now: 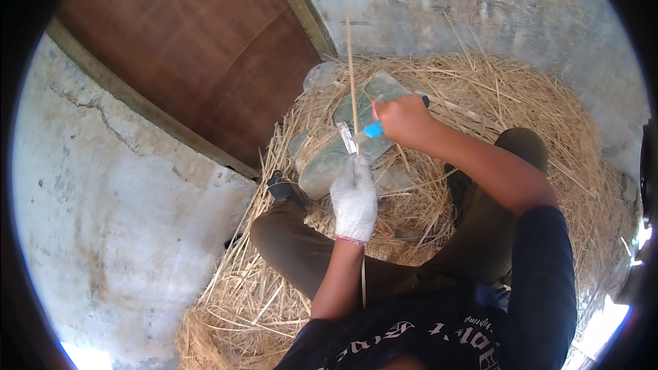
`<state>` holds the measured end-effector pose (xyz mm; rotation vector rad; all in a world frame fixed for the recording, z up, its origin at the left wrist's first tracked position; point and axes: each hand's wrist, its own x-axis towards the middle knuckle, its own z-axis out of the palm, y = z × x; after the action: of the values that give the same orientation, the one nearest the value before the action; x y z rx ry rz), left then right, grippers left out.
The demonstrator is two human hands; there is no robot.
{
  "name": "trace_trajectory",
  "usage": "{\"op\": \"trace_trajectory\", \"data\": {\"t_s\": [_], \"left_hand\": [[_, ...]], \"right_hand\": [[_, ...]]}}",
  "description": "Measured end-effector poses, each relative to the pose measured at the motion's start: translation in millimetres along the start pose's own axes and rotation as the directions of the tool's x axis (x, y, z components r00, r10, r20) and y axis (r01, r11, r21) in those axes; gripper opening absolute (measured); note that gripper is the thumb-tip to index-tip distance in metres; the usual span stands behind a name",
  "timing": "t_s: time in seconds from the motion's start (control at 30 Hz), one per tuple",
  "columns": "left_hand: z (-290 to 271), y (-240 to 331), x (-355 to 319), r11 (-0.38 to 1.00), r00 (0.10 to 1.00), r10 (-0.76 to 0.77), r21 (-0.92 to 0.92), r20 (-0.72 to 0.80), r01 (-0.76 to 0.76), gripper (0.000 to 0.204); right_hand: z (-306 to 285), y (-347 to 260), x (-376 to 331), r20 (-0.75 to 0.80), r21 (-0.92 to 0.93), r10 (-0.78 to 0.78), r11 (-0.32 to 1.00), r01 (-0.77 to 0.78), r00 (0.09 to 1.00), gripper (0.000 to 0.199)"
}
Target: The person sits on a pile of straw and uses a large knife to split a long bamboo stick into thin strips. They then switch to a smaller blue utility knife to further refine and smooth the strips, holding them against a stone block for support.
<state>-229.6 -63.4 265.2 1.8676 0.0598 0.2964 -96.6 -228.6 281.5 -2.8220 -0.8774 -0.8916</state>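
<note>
gloved left grip (354, 199) holds strip (353, 82)

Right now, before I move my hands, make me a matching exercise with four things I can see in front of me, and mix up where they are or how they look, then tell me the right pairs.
Things:
1. Left hand
2. Right hand
3. Long thin strip
4. Large panel

Descriptions:
A. Reddish-brown, in the upper left of the view
B. Bare, gripping a tool with a bright blue part
C. Pale tan, reaching out beyond the gloved fingers
D. Covered by a whitish glove with a red edge

Right pairs: 1-D, 2-B, 3-C, 4-A.
</note>
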Motion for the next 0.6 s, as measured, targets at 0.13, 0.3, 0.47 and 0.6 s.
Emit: {"op": "trace_trajectory", "data": {"t_s": [0.13, 0.3, 0.47, 0.6], "left_hand": [[15.2, 10.7, -13.3, 0.999, 0.998, -0.013, 0.037, 0.059, 0.011, 0.029], [24.8, 18.0, -15.7, 0.991, 0.987, -0.101, 0.097, 0.127, 0.089, 0.03], [5.2, 28.9, -11.7, 0.985, 0.999, -0.027, 0.17, 0.024, 0.022, 0.032], [8.5, 38.2, -33.2, 0.99, 0.994, -0.049, 0.14, 0.093, 0.035, 0.034]], "right_hand": [[-21.3, 52.7, 31.2, 0.148, -0.039, 0.404, 0.914, -0.403, 0.903, 0.015], [-31.9, 55.0, 25.0, 0.404, -0.071, 0.379, 0.92, -0.385, 0.833, 0.018], [6.5, 26.6, -5.9, 0.307, 0.079, 0.096, 0.989, -0.126, 0.947, 0.016], [0.4, 92.0, 9.5, 0.318, 0.033, 0.521, 0.829, -0.559, 0.792, 0.021]]}}
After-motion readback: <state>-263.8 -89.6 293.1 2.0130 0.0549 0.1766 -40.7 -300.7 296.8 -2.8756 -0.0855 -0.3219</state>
